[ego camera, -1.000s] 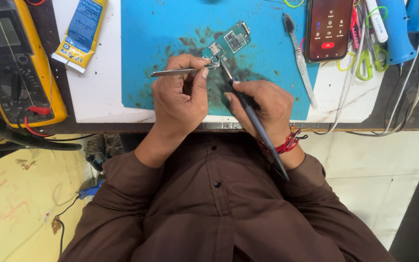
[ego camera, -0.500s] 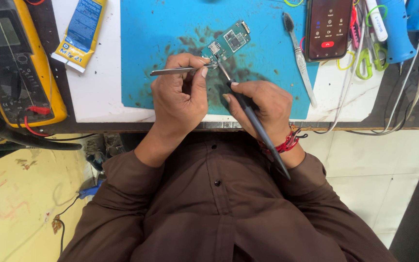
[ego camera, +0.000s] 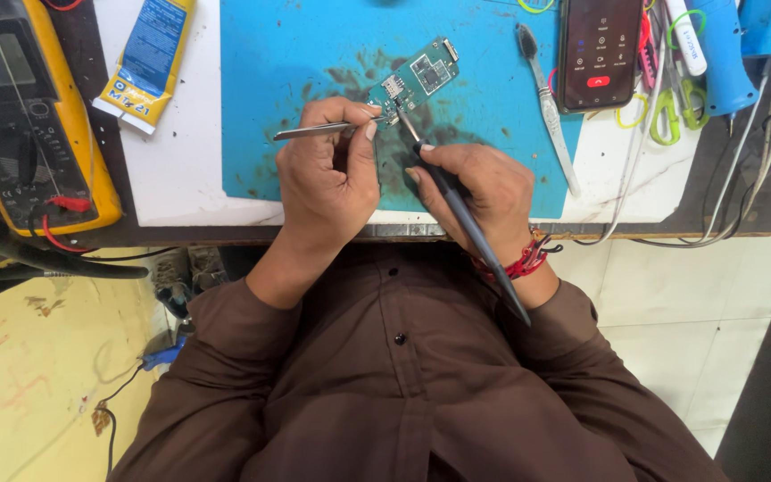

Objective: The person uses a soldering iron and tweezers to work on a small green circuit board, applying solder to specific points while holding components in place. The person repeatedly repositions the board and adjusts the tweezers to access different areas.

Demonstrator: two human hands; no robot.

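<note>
**Hands at work on a small circuit board**

Tweezers point(ego camera: 327, 130) sit pinched between thumb and fingers of the left hand point(ego camera: 327, 183), which is clamped on them; their tips meet the near end of a small green board point(ego camera: 417, 78). That board lies tilted on a blue mat point(ego camera: 296, 62), near the mat's middle, over a dark smudged patch. The right hand point(ego camera: 479, 192) is closed around a dark pen-like tool point(ego camera: 466, 223), held as one holds a pen, its thin metal tip touching the board's near end just beside the tweezer tips. The tool's long handle runs back from the board across the hand, toward a red thread band point(ego camera: 528, 259) on the wrist. Both hands rest at the mat's near edge, close together but not touching.

Away from the board, on the far side of the right hand, a slim grey brush-like tool point(ego camera: 546, 107) lies on the mat, its end reaching onto the white counter point(ego camera: 180, 170). Beyond it lies a phone point(ego camera: 601, 49) with its screen lit. Further still from the board are scissors point(ego camera: 667, 112) with green loops, a white pen-shaped item point(ego camera: 687, 36) and a blue tool point(ego camera: 725, 54), with white cables point(ego camera: 751, 170) trailing over the counter edge. On the board's other side, off the mat, lies a yellow and blue tube point(ego camera: 149, 62), and past it a yellow-cased meter point(ego camera: 20, 116) with a red lead.
</note>
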